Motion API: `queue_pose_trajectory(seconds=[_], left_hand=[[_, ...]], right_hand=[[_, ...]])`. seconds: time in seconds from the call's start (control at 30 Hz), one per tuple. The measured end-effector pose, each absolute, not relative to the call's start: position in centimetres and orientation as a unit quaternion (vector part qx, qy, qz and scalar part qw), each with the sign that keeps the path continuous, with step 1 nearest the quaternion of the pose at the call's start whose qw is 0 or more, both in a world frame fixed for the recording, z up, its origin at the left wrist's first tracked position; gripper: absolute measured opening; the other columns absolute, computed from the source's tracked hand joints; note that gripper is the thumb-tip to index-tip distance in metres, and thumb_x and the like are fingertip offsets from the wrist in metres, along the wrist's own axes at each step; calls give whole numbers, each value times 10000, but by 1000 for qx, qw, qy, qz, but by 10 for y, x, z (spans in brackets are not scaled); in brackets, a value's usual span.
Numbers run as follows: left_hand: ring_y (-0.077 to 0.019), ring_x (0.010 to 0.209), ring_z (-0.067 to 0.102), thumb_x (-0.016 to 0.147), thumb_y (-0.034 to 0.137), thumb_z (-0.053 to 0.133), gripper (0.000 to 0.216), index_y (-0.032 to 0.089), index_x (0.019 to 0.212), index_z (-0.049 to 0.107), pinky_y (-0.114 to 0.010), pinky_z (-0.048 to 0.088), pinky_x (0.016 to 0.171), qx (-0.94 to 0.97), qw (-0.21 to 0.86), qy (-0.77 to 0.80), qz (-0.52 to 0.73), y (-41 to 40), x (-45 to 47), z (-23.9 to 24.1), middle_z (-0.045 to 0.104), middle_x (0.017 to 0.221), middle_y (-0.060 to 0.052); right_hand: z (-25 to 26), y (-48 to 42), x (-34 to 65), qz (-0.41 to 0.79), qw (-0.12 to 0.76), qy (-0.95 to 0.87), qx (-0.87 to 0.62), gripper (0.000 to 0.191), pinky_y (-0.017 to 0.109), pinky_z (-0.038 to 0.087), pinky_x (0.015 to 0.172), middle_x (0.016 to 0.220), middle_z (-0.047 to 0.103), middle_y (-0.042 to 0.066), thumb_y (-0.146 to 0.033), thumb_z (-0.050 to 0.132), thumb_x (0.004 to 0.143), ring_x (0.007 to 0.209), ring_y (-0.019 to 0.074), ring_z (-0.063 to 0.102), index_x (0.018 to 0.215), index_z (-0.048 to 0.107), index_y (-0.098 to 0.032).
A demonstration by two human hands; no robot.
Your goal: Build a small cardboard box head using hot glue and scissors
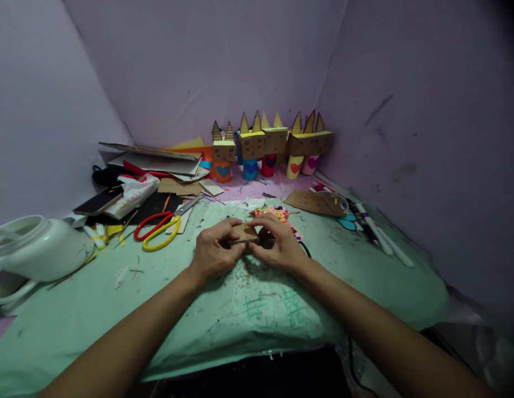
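The left hand [215,250] and the right hand [278,243] are both pinching a small cardboard piece [245,232] from opposite ends, thumbs nearer the body and fingers beyond, and they are holding it just above the green cover [190,331] near the middle of the table. The piece is showing bare brown on its visible side, with no marks or colour, so it is looking like the unfinished part; whether it is folded or layered, the fingers are hiding. Behind, 5 cardboard figures [251,147] are standing in a row by the wall, each wearing a boxy head on a coloured tube with a heart, with pointed spikes rising above the heads; these are seeming largely complete. The scissors [167,221] are lying open to the left, near stacked cardboard sheets [180,188], while a larger brown offcut [312,203] and several markers [375,232] are resting to the right, all apart from the hands. Small scraps are littering the cover around the piece.
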State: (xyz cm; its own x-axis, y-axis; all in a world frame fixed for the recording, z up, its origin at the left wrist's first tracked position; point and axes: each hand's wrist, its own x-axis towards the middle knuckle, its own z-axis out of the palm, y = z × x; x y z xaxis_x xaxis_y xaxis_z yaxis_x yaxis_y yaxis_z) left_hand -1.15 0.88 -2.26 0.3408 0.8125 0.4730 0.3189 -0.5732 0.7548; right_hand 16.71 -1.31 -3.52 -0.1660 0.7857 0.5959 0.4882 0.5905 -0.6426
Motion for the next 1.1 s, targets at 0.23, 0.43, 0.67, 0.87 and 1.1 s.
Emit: queue_pose_trajectory(seconds=[0.23,0.43,0.67,0.87,1.1], left_hand=[[-256,937,674,649,202,653,108,167,647,550,-366,538,784,766,292,367,439,9,-11,-23,704,1028,-148],[-260,959,673,649,201,661,127,170,634,539,-366,538,801,768,292,357,444,10,-12,-23,705,1024,-153],[-262,965,674,655,196,647,103,170,653,547,-374,538,814,775,286,348,444,11,-12,-23,709,1016,-147],[-239,1021,641,671,160,615,172,189,823,539,-361,521,848,806,268,349,395,12,-17,-20,661,1141,-109],[-230,918,654,644,178,672,624,168,1219,432,-365,533,790,773,343,409,343,13,-17,-20,653,1065,-100]], right_hand=[[-36,-10,169,183,484,-748,-417,320,300,532,654,1026,564,75,-165,681,679,916,207,584,990,619,-208],[-39,-8,170,196,468,-747,-429,360,337,537,717,1158,537,90,-198,673,686,943,213,591,1042,625,-229],[-40,-7,169,249,421,-727,-482,623,358,512,717,1110,639,100,-262,680,671,746,182,616,1270,525,-186],[-38,-4,167,286,427,-693,-505,550,293,492,613,830,665,36,-253,699,625,645,154,601,1155,602,-146],[-33,-6,167,292,433,-682,-512,449,286,496,604,784,643,2,-195,694,578,633,146,588,1020,614,-187]])
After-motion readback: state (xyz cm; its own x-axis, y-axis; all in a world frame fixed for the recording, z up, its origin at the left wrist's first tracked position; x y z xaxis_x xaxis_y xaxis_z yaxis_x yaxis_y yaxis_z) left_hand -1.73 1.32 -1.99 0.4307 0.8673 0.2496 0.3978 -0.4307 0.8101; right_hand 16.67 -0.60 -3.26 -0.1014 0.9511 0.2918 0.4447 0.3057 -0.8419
